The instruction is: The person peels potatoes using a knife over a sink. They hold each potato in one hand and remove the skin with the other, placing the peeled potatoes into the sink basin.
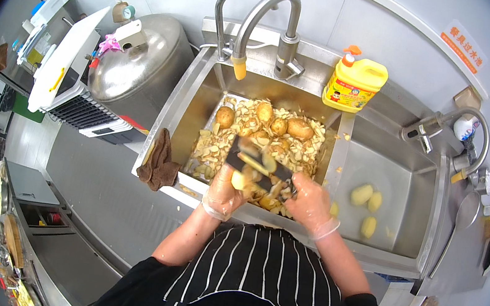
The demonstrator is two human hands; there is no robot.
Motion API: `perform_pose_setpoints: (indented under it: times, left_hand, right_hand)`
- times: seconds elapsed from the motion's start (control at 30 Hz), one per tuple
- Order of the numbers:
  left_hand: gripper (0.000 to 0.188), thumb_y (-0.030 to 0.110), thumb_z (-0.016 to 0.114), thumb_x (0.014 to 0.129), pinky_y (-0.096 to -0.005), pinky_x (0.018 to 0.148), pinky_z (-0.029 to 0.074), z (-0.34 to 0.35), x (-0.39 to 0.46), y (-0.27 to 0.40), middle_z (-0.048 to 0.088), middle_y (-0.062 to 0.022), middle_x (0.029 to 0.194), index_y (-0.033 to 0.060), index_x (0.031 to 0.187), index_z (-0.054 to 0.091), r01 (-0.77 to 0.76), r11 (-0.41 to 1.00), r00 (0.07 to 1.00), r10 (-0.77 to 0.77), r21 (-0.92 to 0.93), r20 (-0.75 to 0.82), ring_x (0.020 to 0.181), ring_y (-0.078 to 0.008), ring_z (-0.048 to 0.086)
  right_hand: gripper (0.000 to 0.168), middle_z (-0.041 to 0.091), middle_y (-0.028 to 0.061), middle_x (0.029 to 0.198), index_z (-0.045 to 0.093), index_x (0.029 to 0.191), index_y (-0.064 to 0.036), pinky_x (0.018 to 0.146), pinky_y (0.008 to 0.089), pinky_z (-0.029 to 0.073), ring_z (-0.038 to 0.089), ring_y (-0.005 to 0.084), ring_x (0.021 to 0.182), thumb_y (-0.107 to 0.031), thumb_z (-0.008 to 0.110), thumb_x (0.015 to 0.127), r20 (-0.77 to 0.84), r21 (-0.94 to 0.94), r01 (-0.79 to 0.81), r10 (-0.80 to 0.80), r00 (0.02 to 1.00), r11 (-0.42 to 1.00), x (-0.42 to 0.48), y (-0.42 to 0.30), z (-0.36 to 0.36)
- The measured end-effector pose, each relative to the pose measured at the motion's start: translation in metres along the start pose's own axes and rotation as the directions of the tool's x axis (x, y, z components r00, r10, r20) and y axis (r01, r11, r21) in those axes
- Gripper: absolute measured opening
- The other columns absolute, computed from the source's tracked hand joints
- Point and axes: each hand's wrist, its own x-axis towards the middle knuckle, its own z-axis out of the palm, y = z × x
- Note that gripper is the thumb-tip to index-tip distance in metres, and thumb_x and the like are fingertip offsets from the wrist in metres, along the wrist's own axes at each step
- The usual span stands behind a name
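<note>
My left hand (222, 193), in a clear disposable glove, holds a potato (237, 180) with a pale peeled patch, low over the left sink basin. My right hand (311, 204), gloved likewise, grips a broad dark-bladed tool (236, 153), seemingly a cleaver, blurred by motion. Its blade lies across the potato, with bits of peel on it; the exact contact is hidden. Beneath both hands, a thick layer of potato peelings (208, 148) covers the basin floor. Several unpeeled potatoes (300, 129) rest on it towards the back. Peeled potatoes (361, 194) lie in the right basin (361, 157).
A tall faucet (292, 18) arches over the left basin; another faucet (483, 125) stands at the right. A yellow detergent jug (355, 86) sits on the back ledge. A brown cloth (160, 162) drapes the left rim. On the right counter lies a long-handled ladle (467, 212).
</note>
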Motion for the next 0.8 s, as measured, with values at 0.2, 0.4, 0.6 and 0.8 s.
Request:
perform_pose_setpoints:
  times: [0.2,0.4,0.6,0.8]
  left_hand:
    - [0.051,0.048,0.060,0.089,-0.0379,0.082,0.054,0.021,-0.002,0.011,0.063,-0.0124,0.114,0.0086,0.120,0.056,-0.025,0.999,0.997,0.024,-0.019,-0.069,0.098,-0.0277,0.063]
    - [0.047,0.049,0.054,0.092,-0.0439,0.087,0.053,0.002,0.001,-0.002,0.063,-0.0072,0.118,0.0122,0.121,0.056,-0.049,0.988,0.997,0.040,-0.149,-0.062,0.105,-0.0249,0.061]
    - [0.050,0.054,0.054,0.091,-0.0331,0.076,0.056,0.019,-0.004,0.012,0.065,-0.0075,0.111,0.0112,0.117,0.058,0.062,0.979,0.997,-0.067,-0.193,-0.021,0.097,-0.0217,0.064]
    - [0.060,0.059,0.053,0.089,-0.0354,0.073,0.054,0.014,-0.007,0.006,0.061,-0.0087,0.117,0.0121,0.126,0.053,0.152,0.975,0.988,-0.148,-0.165,0.033,0.096,-0.0251,0.063]
  right_hand:
    - [0.019,0.062,0.0167,0.077,0.055,0.086,-0.007,0.062,0.0455,0.051,0.063,0.0373,0.072,-0.017,0.066,0.075,0.016,0.031,-0.093,0.093,0.996,0.995,0.003,0.019,-0.010]
    - [0.021,0.063,0.0178,0.080,0.055,0.089,-0.007,0.061,0.0446,0.050,0.063,0.0372,0.073,-0.015,0.068,0.074,-0.102,-0.191,0.076,-0.097,0.990,0.979,-0.003,-0.004,0.019]
    - [0.021,0.064,0.0160,0.081,0.057,0.092,-0.008,0.062,0.0454,0.052,0.064,0.0376,0.073,-0.018,0.067,0.076,-0.089,-0.002,-0.159,0.158,0.983,0.987,0.006,0.039,-0.001]
    - [0.022,0.064,0.0173,0.080,0.057,0.093,-0.007,0.061,0.0437,0.051,0.063,0.0342,0.066,-0.021,0.067,0.080,-0.036,0.089,-0.107,0.110,0.993,0.990,0.011,0.026,0.020]
